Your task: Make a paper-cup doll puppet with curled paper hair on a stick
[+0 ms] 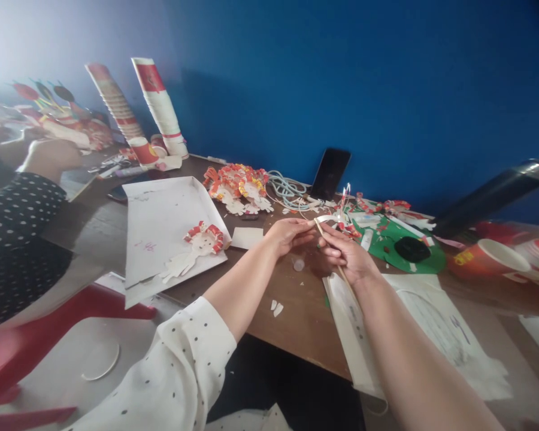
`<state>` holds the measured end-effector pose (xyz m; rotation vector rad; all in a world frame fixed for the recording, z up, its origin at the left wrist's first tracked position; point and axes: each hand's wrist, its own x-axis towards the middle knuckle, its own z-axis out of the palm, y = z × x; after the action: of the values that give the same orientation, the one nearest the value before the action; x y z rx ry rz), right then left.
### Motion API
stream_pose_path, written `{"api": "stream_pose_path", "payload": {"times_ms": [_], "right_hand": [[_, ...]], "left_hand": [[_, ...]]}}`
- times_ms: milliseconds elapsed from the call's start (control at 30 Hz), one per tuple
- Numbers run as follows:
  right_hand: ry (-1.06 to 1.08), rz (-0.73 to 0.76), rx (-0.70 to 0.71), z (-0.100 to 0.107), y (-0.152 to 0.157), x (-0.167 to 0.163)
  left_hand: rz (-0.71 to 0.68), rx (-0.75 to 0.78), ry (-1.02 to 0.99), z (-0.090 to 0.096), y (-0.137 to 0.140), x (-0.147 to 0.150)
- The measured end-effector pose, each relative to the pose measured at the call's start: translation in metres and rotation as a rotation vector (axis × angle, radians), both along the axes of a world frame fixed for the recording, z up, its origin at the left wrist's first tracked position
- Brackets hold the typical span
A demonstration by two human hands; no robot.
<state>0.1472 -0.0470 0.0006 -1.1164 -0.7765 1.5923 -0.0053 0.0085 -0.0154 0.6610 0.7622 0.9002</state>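
Note:
A thin, pale wooden stick [319,228] slants between my two hands above the brown table. My right hand [348,254] is closed around it, and its lower end runs down past my palm. At the upper end, the pinched fingers of my left hand [291,233] meet the stick. Close to that end is a curled white paper strip [329,219]; whether it is fixed to the stick I cannot tell. To the left, a white paper cutout with a red-and-white fringe [202,242] lies on a white paper board [166,206].
A pile of fringed cutouts [240,185] lies near the blue wall beside a phone [331,173] and a coiled cable [285,184]. Green paper [424,254], paper cups [494,257] and a black tube [489,197] are at right. Tall cup stacks [159,108] and another person's polka-dot sleeve [20,209] are left.

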Motion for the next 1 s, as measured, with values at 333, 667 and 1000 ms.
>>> {"api": "stream_pose_path", "payload": {"times_ms": [333, 667, 1000], "right_hand": [[0.057, 0.011, -0.027, 0.001, -0.002, -0.001], [-0.208, -0.032, 0.082, -0.002, -0.004, -0.004], [-0.715, -0.066, 0.265, -0.014, -0.005, -0.011]], "left_hand": [[0.001, -0.007, -0.07, -0.001, -0.001, 0.002], [-0.041, 0.037, -0.046, -0.002, -0.002, 0.002], [0.138, -0.057, 0.15, -0.001, 0.0, 0.009]]}}
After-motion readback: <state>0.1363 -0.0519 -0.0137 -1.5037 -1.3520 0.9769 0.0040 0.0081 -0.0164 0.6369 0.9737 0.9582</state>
